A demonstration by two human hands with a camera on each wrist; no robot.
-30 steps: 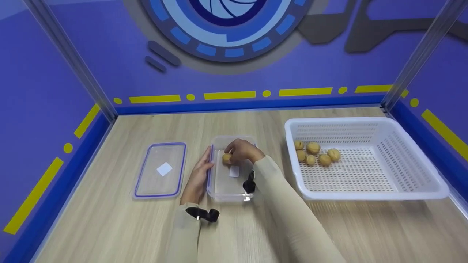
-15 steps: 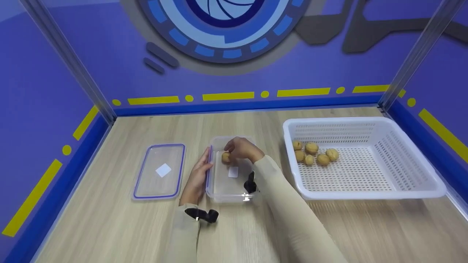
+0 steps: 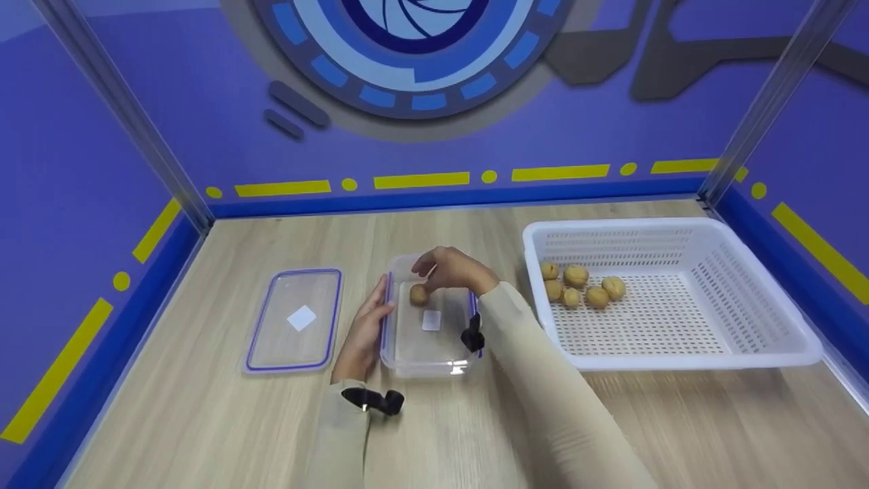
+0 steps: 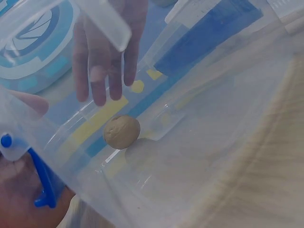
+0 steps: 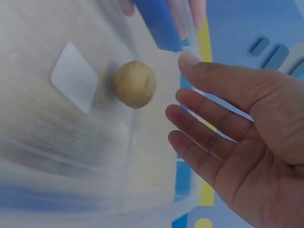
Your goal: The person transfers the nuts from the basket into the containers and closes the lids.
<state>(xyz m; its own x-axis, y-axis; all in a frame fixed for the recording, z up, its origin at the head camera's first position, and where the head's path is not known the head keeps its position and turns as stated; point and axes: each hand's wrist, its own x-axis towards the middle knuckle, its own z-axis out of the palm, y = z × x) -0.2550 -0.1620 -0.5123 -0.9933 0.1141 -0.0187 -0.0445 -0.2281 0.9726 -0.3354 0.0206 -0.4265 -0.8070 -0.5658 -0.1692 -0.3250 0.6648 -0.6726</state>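
Note:
A single walnut [image 3: 419,294] lies in the clear plastic food container [image 3: 434,353] at the middle of the table. Over the container's far part, my right hand [image 3: 451,268] hovers with its fingers loose and nothing in them. The right wrist view shows that hand's fingers [image 5: 204,123] apart from the walnut [image 5: 135,84]. My left hand [image 3: 363,333] rests along the container's left side, fingers extended and thumb at the rim. Through the clear wall in the left wrist view, the walnut [image 4: 122,132] sits below the right hand [image 4: 109,52].
To the right stands a white perforated basket [image 3: 679,363] with several walnuts [image 3: 576,276] at its left end. A clear lid with a blue seal [image 3: 292,346] lies flat on the left. Purple panels [image 3: 380,156] wall off the table's back and sides.
The right hand has let go of the walnut and lifted slightly away from it, its fingers loosening. The walnut stays in the container. The left hand keeps its place.

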